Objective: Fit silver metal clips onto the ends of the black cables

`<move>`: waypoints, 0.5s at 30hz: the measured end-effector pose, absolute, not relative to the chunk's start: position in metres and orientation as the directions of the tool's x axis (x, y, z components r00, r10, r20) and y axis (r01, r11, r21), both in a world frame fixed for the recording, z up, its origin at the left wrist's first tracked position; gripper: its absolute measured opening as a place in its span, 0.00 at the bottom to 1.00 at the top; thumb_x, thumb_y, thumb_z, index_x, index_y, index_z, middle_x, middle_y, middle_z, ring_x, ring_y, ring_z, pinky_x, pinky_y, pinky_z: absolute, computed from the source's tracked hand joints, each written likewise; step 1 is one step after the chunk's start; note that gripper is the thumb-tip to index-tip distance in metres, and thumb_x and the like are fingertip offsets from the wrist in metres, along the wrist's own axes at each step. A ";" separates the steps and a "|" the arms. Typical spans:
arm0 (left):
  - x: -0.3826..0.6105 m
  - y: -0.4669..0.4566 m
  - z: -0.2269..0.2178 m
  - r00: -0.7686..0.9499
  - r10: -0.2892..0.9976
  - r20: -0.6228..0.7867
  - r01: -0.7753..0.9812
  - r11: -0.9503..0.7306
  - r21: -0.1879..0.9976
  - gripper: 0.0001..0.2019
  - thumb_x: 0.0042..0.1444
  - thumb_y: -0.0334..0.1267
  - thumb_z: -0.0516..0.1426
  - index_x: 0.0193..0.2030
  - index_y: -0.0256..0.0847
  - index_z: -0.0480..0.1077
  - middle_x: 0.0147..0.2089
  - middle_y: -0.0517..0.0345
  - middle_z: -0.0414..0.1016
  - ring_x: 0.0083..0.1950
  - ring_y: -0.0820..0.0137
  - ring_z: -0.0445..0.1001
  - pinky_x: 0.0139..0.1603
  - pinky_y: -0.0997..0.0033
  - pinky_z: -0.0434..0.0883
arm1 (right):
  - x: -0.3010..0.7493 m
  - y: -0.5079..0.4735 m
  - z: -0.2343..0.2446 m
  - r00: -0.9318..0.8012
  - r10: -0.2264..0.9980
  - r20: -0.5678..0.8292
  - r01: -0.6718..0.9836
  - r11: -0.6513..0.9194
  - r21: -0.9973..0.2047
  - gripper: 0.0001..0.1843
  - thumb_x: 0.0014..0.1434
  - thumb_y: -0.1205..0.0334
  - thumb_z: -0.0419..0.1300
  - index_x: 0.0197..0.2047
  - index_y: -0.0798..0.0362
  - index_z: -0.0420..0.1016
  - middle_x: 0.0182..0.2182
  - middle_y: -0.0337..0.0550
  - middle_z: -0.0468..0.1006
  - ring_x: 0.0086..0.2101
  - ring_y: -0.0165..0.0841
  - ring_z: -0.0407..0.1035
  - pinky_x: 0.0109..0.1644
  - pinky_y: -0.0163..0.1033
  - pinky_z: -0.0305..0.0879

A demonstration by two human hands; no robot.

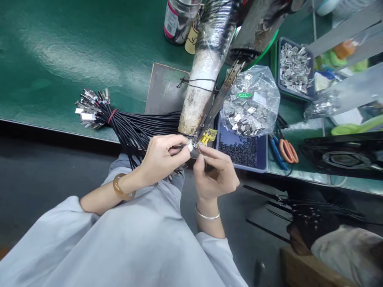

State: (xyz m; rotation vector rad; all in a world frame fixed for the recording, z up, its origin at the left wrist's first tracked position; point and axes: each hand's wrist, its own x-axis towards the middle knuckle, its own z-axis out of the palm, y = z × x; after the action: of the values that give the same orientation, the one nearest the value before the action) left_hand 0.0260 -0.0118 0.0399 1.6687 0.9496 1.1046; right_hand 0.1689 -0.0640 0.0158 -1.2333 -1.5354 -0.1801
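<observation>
Both hands meet just off the worktop (60, 59) edge, wrists cocked up. The left hand (163, 157) pinches 1 black cable (177, 147); the right hand (214, 173) pinches the metal clip (191, 147) at its tip.

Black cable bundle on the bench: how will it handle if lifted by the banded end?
Probably floppy: the cable bundle already droops over the table edge toward the lap. The red band should keep that end together, while the loose end likely splays. The metal ends may make it tip-heavy and could snag.
</observation>
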 end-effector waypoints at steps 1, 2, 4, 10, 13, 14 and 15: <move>0.025 -0.012 0.040 0.328 0.907 0.266 0.113 -0.317 0.942 0.09 0.57 0.30 0.56 0.28 0.36 0.76 0.23 0.63 0.71 0.23 0.79 0.60 0.26 0.78 0.58 | 0.168 -0.064 0.018 0.180 0.612 0.770 0.752 0.420 -0.509 0.08 0.59 0.70 0.67 0.39 0.47 0.76 0.38 0.39 0.87 0.37 0.35 0.83 0.39 0.39 0.81; 0.024 -0.012 0.039 0.345 0.897 0.275 0.108 -0.329 0.938 0.09 0.57 0.30 0.56 0.29 0.36 0.77 0.25 0.62 0.73 0.24 0.79 0.62 0.26 0.78 0.59 | 0.167 -0.065 0.020 0.224 0.644 0.731 0.730 0.386 -0.564 0.07 0.60 0.69 0.67 0.39 0.48 0.76 0.39 0.40 0.87 0.37 0.35 0.83 0.38 0.39 0.82; 0.022 -0.012 0.039 0.357 0.885 0.298 0.108 -0.356 0.928 0.09 0.57 0.29 0.56 0.30 0.36 0.77 0.25 0.61 0.73 0.24 0.79 0.62 0.26 0.78 0.59 | 0.165 -0.065 0.026 0.312 0.734 0.604 0.640 0.307 -0.704 0.04 0.61 0.67 0.66 0.37 0.50 0.76 0.40 0.41 0.86 0.34 0.34 0.83 0.35 0.37 0.82; 0.021 -0.011 0.037 0.316 0.890 0.330 0.147 -0.389 0.909 0.10 0.58 0.30 0.57 0.29 0.35 0.78 0.22 0.64 0.64 0.22 0.79 0.56 0.25 0.75 0.55 | 0.165 -0.064 0.037 0.357 0.831 0.427 0.459 0.241 -0.855 0.07 0.61 0.64 0.67 0.32 0.52 0.74 0.36 0.41 0.85 0.36 0.33 0.83 0.35 0.35 0.82; 0.022 -0.011 0.037 0.324 0.894 0.309 0.133 -0.366 0.921 0.11 0.58 0.30 0.56 0.29 0.35 0.78 0.22 0.63 0.66 0.22 0.79 0.56 0.25 0.75 0.55 | 0.167 -0.064 0.038 0.342 0.846 0.409 0.434 0.244 -0.867 0.06 0.60 0.65 0.66 0.32 0.52 0.75 0.37 0.42 0.85 0.38 0.34 0.83 0.36 0.34 0.82; 0.023 -0.011 0.037 0.322 0.895 0.308 0.127 -0.363 0.923 0.11 0.58 0.30 0.56 0.28 0.34 0.78 0.22 0.63 0.66 0.22 0.79 0.56 0.25 0.75 0.55 | 0.168 -0.064 0.038 0.336 0.852 0.401 0.420 0.246 -0.874 0.06 0.60 0.65 0.67 0.32 0.52 0.75 0.37 0.42 0.85 0.37 0.34 0.83 0.36 0.34 0.81; 0.024 -0.010 0.037 0.316 0.897 0.308 0.122 -0.361 0.925 0.11 0.58 0.30 0.56 0.28 0.34 0.78 0.22 0.63 0.67 0.22 0.80 0.56 0.25 0.75 0.55 | 0.168 -0.063 0.039 0.330 0.858 0.394 0.406 0.248 -0.880 0.06 0.59 0.66 0.67 0.31 0.52 0.75 0.38 0.42 0.85 0.36 0.33 0.83 0.36 0.33 0.81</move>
State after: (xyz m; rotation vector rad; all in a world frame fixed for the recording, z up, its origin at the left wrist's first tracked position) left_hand 0.0236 -0.0104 0.0369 1.7214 0.9229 1.1313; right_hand 0.1682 -0.0634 0.0387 -1.3613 -1.2759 0.4622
